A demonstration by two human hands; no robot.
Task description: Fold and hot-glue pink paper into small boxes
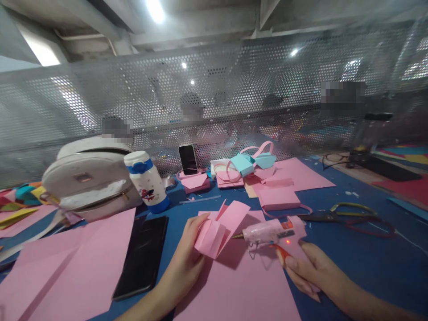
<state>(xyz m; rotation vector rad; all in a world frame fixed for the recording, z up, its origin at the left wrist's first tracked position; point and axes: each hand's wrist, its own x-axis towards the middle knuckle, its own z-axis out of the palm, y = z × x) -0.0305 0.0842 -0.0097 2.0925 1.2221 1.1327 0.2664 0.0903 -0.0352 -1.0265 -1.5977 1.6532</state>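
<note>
My left hand (193, 249) is closed round a folded pink paper piece (214, 236), shaped like a small bag or box with a flap standing up. In my right hand (306, 269) is a pink hot glue gun (267, 232), gripped by its handle, with an orange trigger and a red light lit. Its metal nozzle points left at the paper's edge; whether the two touch, I cannot tell. Under both hands lies a large pink paper sheet (240, 290) on the blue table. My left fingertips are partly hidden behind the folded paper.
Left are a black phone (142, 256), pink sheets (83, 267), a white bottle (147, 180) and a pale backpack (90, 178). Scissors (351, 216) lie to the right. Small pink paper bags (279, 196), a blue one (243, 164) and an upright phone (187, 159) stand before the perforated metal screen (227, 89).
</note>
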